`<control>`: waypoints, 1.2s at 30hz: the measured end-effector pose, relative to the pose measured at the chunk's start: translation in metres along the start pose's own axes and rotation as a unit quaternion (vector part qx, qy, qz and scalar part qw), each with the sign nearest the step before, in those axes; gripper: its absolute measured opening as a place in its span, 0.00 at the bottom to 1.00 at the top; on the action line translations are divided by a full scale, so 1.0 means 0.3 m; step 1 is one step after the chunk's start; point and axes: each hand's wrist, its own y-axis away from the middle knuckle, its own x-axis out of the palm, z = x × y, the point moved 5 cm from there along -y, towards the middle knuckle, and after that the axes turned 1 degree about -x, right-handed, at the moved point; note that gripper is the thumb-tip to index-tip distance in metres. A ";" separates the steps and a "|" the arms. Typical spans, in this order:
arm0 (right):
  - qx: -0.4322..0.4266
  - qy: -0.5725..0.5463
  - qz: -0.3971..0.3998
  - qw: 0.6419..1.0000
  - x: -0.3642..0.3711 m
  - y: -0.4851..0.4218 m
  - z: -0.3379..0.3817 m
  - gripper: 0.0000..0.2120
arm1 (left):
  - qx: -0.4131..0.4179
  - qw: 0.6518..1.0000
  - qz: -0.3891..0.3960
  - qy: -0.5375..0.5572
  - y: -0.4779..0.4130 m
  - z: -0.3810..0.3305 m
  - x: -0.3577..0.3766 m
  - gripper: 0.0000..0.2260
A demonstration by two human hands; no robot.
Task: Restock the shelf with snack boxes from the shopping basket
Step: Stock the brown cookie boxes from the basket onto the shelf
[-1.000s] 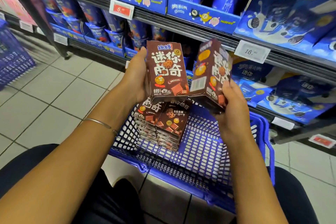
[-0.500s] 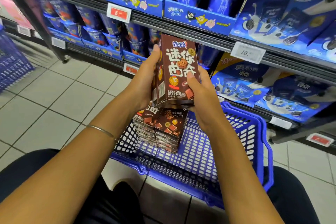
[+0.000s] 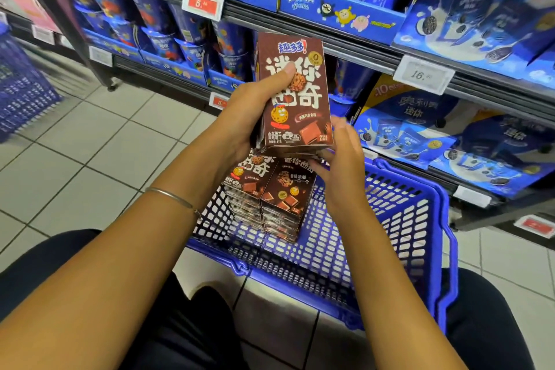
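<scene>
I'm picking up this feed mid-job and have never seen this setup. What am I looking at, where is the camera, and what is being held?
There is no machine here: a person is working with two bare hands. The single view comes from a camera worn on their head, looking forward and down.

The left hand grips brown snack boxes, held upright in front of the shelf, with the thumb on the front. The right hand is at their lower right corner, but blur hides whether its fingers grip.

Below, a blue shopping basket stands on the tiled floor. In it, stacks of the same boxes lie flat. The shelf carries blue packages and price tags.
</scene>
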 end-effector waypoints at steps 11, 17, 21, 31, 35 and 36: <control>0.188 0.172 -0.017 0.967 -0.104 0.000 -0.440 0.10 | 0.000 0.997 0.023 0.068 -0.009 -0.023 -0.019 0.14; 0.151 0.155 -0.049 0.975 -0.147 -0.008 -0.429 0.07 | -0.019 0.999 -0.001 0.044 -0.023 -0.021 -0.030 0.13; 0.058 0.088 -0.074 0.992 -0.150 -0.001 -0.336 0.11 | -0.027 0.999 -0.020 0.010 -0.036 -0.018 -0.047 0.15; -0.075 -0.176 -0.033 0.981 -0.123 0.013 0.049 0.24 | 0.009 0.997 -0.058 -0.053 -0.055 -0.036 -0.090 0.24; -0.057 -0.163 0.018 0.985 -0.062 0.015 0.114 0.24 | -0.003 0.998 -0.033 -0.044 -0.056 -0.013 -0.067 0.27; -0.059 -0.143 0.024 0.988 -0.044 0.017 0.122 0.24 | -0.012 0.999 -0.024 -0.042 -0.057 -0.006 -0.058 0.27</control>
